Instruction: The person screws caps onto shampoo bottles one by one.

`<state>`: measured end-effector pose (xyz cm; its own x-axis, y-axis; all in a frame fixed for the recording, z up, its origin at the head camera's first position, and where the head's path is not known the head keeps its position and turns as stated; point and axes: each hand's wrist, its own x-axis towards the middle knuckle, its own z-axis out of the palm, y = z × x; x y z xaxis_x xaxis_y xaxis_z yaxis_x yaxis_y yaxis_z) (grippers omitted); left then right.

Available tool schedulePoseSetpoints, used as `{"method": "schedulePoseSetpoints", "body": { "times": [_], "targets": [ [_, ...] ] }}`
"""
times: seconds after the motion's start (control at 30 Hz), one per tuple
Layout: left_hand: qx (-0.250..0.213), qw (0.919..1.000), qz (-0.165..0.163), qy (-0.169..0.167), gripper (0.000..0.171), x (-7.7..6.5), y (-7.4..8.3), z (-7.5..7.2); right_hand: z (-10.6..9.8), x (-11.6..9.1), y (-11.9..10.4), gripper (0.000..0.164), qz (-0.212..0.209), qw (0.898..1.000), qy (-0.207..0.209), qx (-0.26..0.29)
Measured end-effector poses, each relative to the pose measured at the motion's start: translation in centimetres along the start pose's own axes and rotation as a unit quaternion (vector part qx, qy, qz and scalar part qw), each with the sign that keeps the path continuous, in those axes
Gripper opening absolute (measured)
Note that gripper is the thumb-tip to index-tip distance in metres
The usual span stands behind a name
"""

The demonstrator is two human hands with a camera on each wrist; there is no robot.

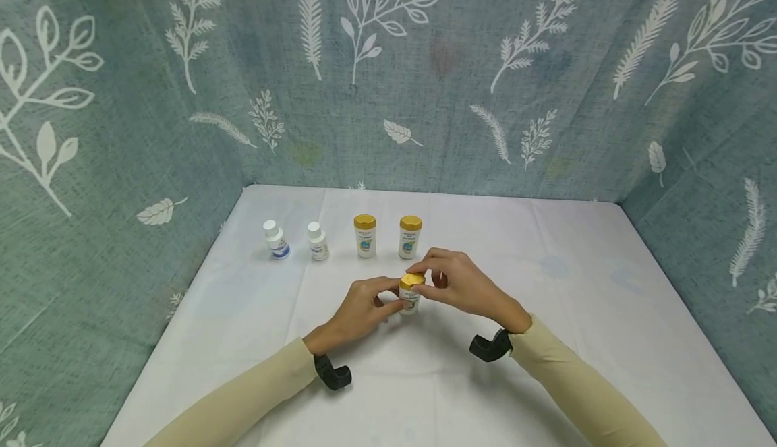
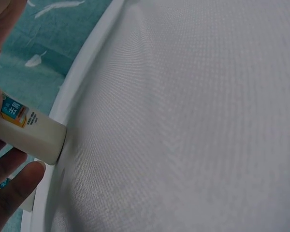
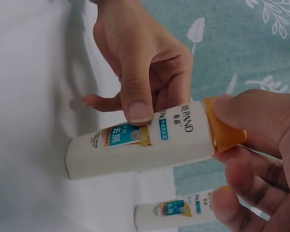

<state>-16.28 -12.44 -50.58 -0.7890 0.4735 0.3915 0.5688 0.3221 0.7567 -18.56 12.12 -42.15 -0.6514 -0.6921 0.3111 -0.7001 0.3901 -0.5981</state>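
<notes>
A small white shampoo bottle (image 1: 409, 295) with a golden-yellow cap (image 3: 227, 133) stands upright on the table. My left hand (image 1: 361, 307) holds its body, with the thumb pressed on the label side. The cap is pinched between the thumb and fingers of my right hand (image 1: 460, 285). In the right wrist view the bottle (image 3: 179, 142) shows a blue and yellow label, and the cap sits on its top. The left wrist view shows the bottle's lower end (image 2: 41, 140) touching the white cloth.
Behind the hands stand two matching yellow-capped bottles, a left one (image 1: 365, 238) and a right one (image 1: 409, 238). Farther left are two smaller white-capped bottles, one with a blue label (image 1: 277, 241) and another (image 1: 318, 243). A leaf-patterned curtain (image 1: 449, 143) borders the white table (image 1: 516, 400).
</notes>
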Motion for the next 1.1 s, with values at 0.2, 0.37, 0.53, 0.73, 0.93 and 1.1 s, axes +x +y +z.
{"method": "schedulePoseSetpoints", "body": {
  "times": [0.2, 0.37, 0.53, 0.73, 0.93, 1.1],
  "targets": [
    [-0.003, 1.0, 0.001, 0.002, 0.028, -0.04, 0.06, -0.03, 0.37, 0.1, -0.06, 0.024, 0.021, 0.999, 0.029, -0.015],
    [-0.002, 1.0, 0.005, 0.005, 0.027, -0.08, 0.05, 0.02, 0.27, -0.15, 0.01, 0.029, 0.012, 0.999, 0.038, -0.032],
    [-0.001, 1.0, 0.004, 0.005, 0.03, -0.02, 0.1, -0.01, -0.14, -0.16, -0.12, 0.024, -0.012, 0.999, 0.033, -0.01],
    [0.0, 1.0, 0.004, 0.003, 0.031, 0.09, 0.06, -0.04, -0.3, -0.06, -0.34, 0.024, -0.017, 1.0, 0.013, -0.001],
    [-0.004, 0.9999, 0.008, 0.007, 0.029, 0.07, 0.05, 0.0, 0.02, 0.15, -0.63, 0.029, -0.013, 1.0, 0.01, -0.003],
    [-0.007, 0.9999, 0.011, 0.008, 0.028, 0.03, 0.1, 0.1, 0.35, 0.26, -0.81, 0.026, -0.005, 1.0, 0.007, -0.001]
  ]
}}
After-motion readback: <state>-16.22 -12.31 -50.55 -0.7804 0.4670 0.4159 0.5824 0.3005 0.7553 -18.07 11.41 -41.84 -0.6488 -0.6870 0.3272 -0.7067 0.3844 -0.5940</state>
